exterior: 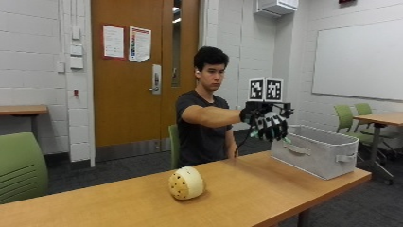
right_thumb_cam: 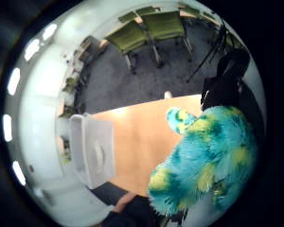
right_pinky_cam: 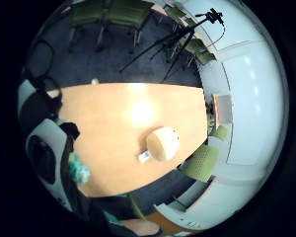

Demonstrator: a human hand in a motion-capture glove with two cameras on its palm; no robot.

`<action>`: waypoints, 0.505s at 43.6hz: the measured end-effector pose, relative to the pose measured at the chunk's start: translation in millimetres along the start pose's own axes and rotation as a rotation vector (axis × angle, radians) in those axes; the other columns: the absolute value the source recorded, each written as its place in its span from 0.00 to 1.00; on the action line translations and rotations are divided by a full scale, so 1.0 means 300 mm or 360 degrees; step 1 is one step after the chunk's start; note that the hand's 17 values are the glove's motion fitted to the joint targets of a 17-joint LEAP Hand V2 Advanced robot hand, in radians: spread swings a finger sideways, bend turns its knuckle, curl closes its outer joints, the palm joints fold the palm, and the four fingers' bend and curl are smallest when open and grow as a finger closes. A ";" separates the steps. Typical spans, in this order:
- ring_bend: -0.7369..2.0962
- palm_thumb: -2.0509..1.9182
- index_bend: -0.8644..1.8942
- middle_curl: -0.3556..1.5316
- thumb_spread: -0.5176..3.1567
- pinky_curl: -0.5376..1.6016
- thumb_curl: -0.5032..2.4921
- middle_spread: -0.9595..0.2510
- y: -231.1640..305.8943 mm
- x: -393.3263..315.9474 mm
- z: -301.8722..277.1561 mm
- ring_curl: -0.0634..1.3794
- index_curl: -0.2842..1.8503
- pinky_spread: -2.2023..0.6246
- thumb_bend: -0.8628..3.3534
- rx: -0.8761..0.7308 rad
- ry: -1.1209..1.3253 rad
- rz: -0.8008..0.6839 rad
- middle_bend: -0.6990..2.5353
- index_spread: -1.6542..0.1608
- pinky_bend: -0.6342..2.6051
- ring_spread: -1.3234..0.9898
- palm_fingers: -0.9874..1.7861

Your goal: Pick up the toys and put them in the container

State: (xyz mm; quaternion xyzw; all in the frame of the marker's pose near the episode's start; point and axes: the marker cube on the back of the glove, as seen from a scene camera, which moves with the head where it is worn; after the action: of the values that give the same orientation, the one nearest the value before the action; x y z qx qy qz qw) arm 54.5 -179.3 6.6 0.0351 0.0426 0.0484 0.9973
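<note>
Round toy (exterior: 186, 183) on the table (exterior: 252, 198), container (exterior: 318, 150) well apart at its end.

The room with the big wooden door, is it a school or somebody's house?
Probably a school classroom, not a house. A whiteboard hangs on the painted block wall, green chairs stand at long wooden tables, and notices are pinned on the door.

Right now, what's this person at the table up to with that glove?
A person sits at a wooden table and holds a fluffy blue-green toy in the gloved right hand, raised in the air near a grey fabric container on the table's end. A second toy, a cream-coloured round one, lies on the table, not yet picked up. The held toy is not in the container yet.
</note>
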 end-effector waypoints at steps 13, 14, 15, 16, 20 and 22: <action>0.59 0.69 0.38 0.49 0.34 0.42 0.41 0.42 0.077 -0.408 -0.276 0.37 0.49 0.61 0.25 0.0129 -0.0076 -0.0180 0.41 0.66 0.46 0.37 0.76; 0.59 0.69 0.38 0.49 0.34 0.42 0.42 0.42 0.088 -0.448 -0.290 0.37 0.49 0.61 0.25 0.0134 -0.0086 -0.0199 0.41 0.66 0.46 0.37 0.76; 0.59 0.69 0.38 0.50 0.33 0.42 0.42 0.42 0.099 -0.486 -0.302 0.37 0.50 0.61 0.25 0.0138 -0.0095 -0.0219 0.41 0.66 0.46 0.37 0.76; 0.59 0.69 0.38 0.50 0.33 0.42 0.42 0.42 0.111 -0.523 -0.314 0.37 0.50 0.61 0.25 0.0142 -0.0103 -0.0239 0.41 0.66 0.46 0.37 0.76; 0.59 0.69 0.38 0.50 0.33 0.42 0.43 0.42 0.162 -0.677 -0.348 0.37 0.51 0.61 0.25 0.0173 -0.0108 -0.0334 0.41 0.66 0.46 0.37 0.75; 0.59 0.69 0.38 0.51 0.33 0.42 0.43 0.42 0.194 -0.758 -0.355 0.37 0.51 0.61 0.25 0.0185 -0.0115 -0.0400 0.41 0.65 0.46 0.37 0.75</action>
State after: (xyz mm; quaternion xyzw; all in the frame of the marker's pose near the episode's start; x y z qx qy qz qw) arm -185.7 -137.0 -76.3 0.0889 0.0135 -0.0809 0.9927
